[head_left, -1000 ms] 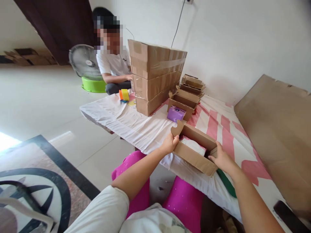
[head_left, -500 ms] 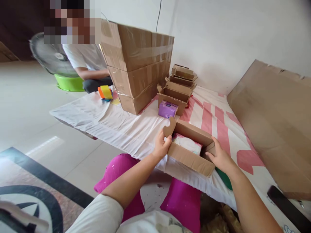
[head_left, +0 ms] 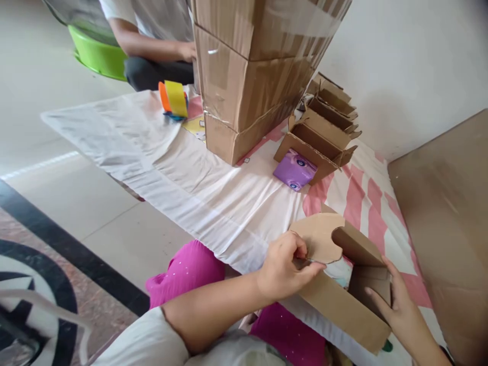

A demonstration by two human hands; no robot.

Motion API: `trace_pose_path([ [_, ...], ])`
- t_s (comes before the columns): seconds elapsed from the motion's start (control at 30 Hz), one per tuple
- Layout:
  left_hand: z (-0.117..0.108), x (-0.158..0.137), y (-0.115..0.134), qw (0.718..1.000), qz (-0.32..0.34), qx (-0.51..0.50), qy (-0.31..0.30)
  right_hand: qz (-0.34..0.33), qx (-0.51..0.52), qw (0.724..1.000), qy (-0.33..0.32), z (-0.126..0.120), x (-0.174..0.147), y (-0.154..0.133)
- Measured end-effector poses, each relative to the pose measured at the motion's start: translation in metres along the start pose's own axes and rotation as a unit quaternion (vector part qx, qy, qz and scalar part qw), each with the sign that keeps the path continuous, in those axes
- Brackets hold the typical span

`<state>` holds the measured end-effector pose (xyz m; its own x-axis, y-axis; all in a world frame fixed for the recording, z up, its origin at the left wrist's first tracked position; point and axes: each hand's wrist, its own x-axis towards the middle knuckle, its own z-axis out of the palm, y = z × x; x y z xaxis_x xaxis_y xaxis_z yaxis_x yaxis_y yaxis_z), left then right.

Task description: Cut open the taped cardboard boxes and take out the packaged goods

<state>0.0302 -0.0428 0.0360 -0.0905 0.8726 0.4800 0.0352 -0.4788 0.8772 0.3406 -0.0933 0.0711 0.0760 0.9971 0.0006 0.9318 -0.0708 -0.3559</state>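
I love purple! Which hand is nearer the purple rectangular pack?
Left. The left hand is at the flap of the nearest open brown cardboard box, toward the purple pack; the right hand is at the farther end.

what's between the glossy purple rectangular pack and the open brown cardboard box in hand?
Head view: only white-and-pink cloth between purple pack and brown box.

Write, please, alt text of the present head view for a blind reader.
Left hand at an end flap of an open cardboard box, right hand gripping its opposite end. Beyond are a purple pack, more open boxes and stacked cartons; another person's arm shows at upper left.
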Motion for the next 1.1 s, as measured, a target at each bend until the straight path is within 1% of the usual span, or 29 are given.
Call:
trace_pose_path([
  [0.07,0.001,0.002,-0.001,0.999,-0.043,-0.018,-0.023,0.016,0.004,1.000,-0.004,0.000,-0.001,0.001],
  [0.17,0.001,0.005,-0.001,0.994,-0.084,-0.039,-0.055,0.022,0.006,1.000,-0.005,-0.001,-0.003,-0.001],
  [0.33,-0.005,0.006,0.003,0.992,-0.098,-0.036,-0.073,0.016,0.005,1.000,-0.009,-0.003,-0.001,-0.008],
  [0.5,-0.009,0.009,-0.001,0.980,-0.171,-0.029,-0.095,0.042,0.018,0.999,-0.016,-0.006,-0.001,-0.027],
  [0.53,-0.009,0.010,-0.002,0.978,-0.179,-0.028,-0.103,0.047,0.017,0.999,-0.019,-0.007,-0.001,-0.031],
  [0.6,-0.008,0.012,-0.003,0.979,-0.173,-0.008,-0.112,0.052,0.020,0.998,-0.024,-0.009,-0.001,-0.036],
  [0.67,-0.006,0.011,0.001,0.985,-0.135,0.028,-0.106,0.053,0.029,0.998,-0.026,-0.010,-0.002,-0.036],
  [0.73,-0.004,0.006,0.006,0.992,-0.061,0.061,-0.087,0.048,0.046,0.997,-0.025,-0.010,-0.004,-0.033],
  [0.8,-0.003,-0.002,0.012,0.993,0.048,0.077,-0.070,0.031,0.073,0.997,-0.010,-0.008,-0.007,-0.026],
  [0.83,-0.003,-0.006,0.015,0.989,0.107,0.077,-0.066,0.019,0.090,0.996,0.000,-0.006,-0.010,-0.022],
  [0.9,-0.002,-0.015,0.019,0.973,0.210,0.065,-0.069,0.002,0.120,0.993,0.019,-0.003,-0.016,-0.013],
  [0.93,-0.002,-0.020,0.021,0.965,0.245,0.056,-0.072,0.000,0.132,0.991,0.027,-0.002,-0.019,-0.008],
  [1.0,-0.001,-0.027,0.024,0.953,0.289,0.040,-0.082,0.011,0.145,0.989,0.034,0.001,-0.027,0.000],
  [1.1,0.002,-0.032,0.028,0.943,0.321,0.011,-0.089,0.048,0.154,0.986,0.043,0.004,-0.036,0.008],
])
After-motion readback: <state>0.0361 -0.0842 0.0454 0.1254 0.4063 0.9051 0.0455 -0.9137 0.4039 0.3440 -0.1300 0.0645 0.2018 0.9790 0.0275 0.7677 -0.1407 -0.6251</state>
